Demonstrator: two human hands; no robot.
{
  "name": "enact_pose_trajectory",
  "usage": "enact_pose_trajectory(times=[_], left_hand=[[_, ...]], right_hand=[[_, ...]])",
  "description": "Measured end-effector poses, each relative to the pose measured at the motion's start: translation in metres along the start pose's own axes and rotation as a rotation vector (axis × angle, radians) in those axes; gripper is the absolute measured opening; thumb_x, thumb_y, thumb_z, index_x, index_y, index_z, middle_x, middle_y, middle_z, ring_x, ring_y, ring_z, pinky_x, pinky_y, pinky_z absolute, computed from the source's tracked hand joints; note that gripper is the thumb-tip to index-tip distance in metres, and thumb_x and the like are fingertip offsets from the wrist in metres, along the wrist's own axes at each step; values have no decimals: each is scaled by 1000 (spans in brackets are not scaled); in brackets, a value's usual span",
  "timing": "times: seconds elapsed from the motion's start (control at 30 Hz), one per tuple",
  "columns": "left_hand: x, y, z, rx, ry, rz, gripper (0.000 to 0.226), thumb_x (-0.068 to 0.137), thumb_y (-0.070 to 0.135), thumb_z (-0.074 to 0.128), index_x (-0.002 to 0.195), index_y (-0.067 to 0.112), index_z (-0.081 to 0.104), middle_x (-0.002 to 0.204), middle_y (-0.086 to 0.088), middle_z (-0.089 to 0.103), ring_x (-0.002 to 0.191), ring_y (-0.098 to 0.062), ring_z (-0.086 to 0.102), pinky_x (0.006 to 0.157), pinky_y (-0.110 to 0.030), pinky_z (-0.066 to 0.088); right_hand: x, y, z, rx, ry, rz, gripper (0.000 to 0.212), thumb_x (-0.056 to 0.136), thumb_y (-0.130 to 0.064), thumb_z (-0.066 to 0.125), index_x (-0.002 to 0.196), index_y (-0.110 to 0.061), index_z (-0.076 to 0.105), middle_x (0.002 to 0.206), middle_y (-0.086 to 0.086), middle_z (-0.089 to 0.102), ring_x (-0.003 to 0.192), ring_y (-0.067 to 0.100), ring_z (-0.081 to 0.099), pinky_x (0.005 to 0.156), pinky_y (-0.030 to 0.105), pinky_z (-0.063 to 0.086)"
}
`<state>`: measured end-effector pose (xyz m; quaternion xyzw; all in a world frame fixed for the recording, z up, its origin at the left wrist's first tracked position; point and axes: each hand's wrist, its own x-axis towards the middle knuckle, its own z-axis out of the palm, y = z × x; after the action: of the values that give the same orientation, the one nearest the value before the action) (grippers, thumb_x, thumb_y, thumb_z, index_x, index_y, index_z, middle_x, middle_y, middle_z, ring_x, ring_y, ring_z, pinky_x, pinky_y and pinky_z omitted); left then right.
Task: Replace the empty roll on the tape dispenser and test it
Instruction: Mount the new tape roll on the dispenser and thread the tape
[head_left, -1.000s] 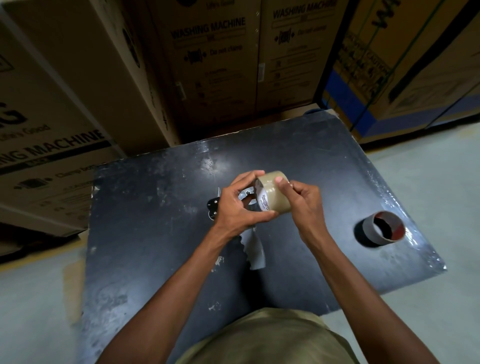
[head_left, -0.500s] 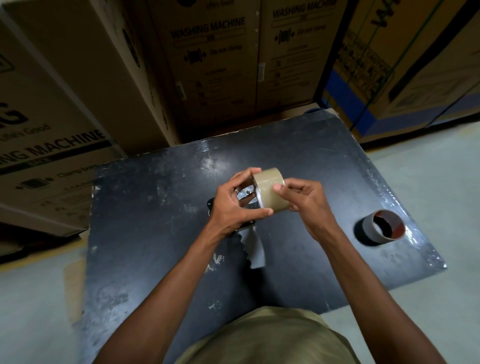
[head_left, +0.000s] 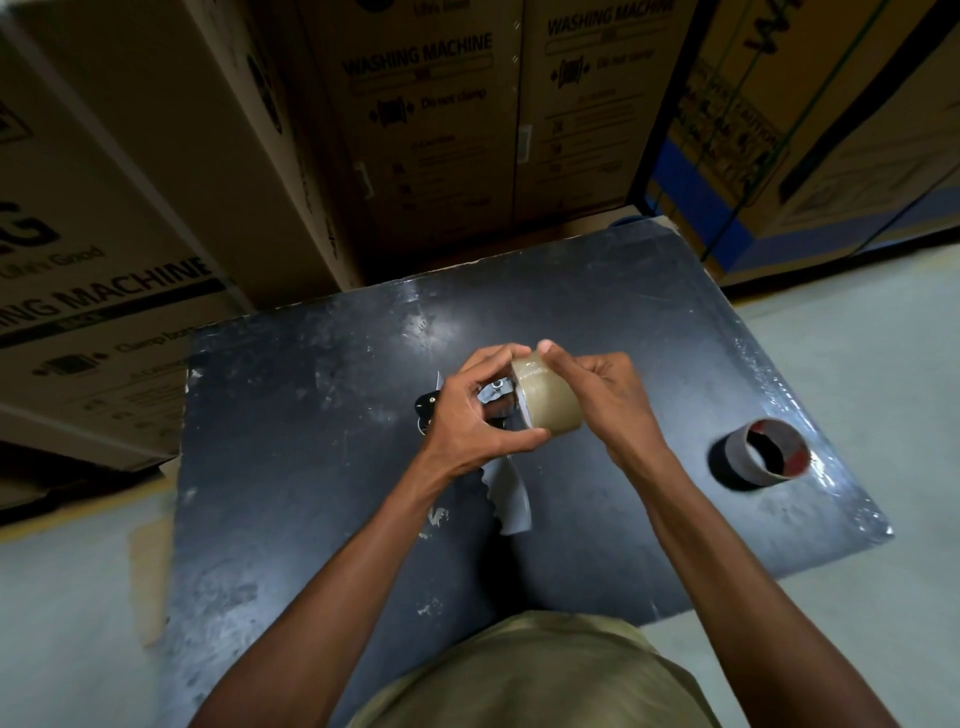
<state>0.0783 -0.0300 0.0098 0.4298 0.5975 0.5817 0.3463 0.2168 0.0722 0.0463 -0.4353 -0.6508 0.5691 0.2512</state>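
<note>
A new roll of brown tape (head_left: 549, 404) is held above the black table (head_left: 322, 467) between both hands. My left hand (head_left: 470, 415) grips its left rim with thumb under and fingers over. My right hand (head_left: 605, 400) holds its right side, the forefinger tip pressing on the top of the roll. The tape dispenser (head_left: 496, 397) lies beneath my hands, mostly hidden; its metal parts show between my fingers and its grey serrated flap (head_left: 509, 499) sticks out toward me. The empty cardboard core (head_left: 768, 453) lies on its side at the table's right.
Tall cardboard washing-machine boxes (head_left: 431, 130) stand close behind and to the left of the table. Another box with blue bands (head_left: 810, 135) is at the back right. Pale concrete floor (head_left: 883, 374) surrounds the table.
The roll has been turned in my hands, so its printed inner label no longer shows. My right forefinger has moved up onto the top of the roll.
</note>
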Motion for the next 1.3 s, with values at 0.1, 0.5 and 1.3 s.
enact_pose_trajectory(times=[0.1, 0.5, 1.3], left_hand=[[-4, -1, 1, -33, -7, 0, 84, 51, 12, 93, 130, 17, 63, 131, -16, 53, 124, -30, 58, 97, -53, 56], [2, -7, -13, 122, 12, 1, 50, 74, 30, 80, 121, 15, 71, 130, -6, 62, 124, -16, 60, 101, -43, 54], [14, -34, -46, -193, 85, -332, 12, 97, -1, 58, 94, 7, 66, 84, -5, 66, 73, -9, 62, 68, -23, 54]], right_hand=[[-1, -3, 0, -78, -51, 101, 78, 79, -85, 54, 62, -9, 54, 56, 12, 46, 55, 20, 46, 59, 41, 39], [4, 9, -14, 106, -418, 76, 24, 91, 3, 69, 111, -8, 75, 97, 10, 80, 84, 13, 75, 72, 19, 56], [45, 1, 11, -508, -477, -100, 37, 84, -8, 81, 121, -12, 76, 114, 7, 77, 93, 1, 65, 76, 2, 46]])
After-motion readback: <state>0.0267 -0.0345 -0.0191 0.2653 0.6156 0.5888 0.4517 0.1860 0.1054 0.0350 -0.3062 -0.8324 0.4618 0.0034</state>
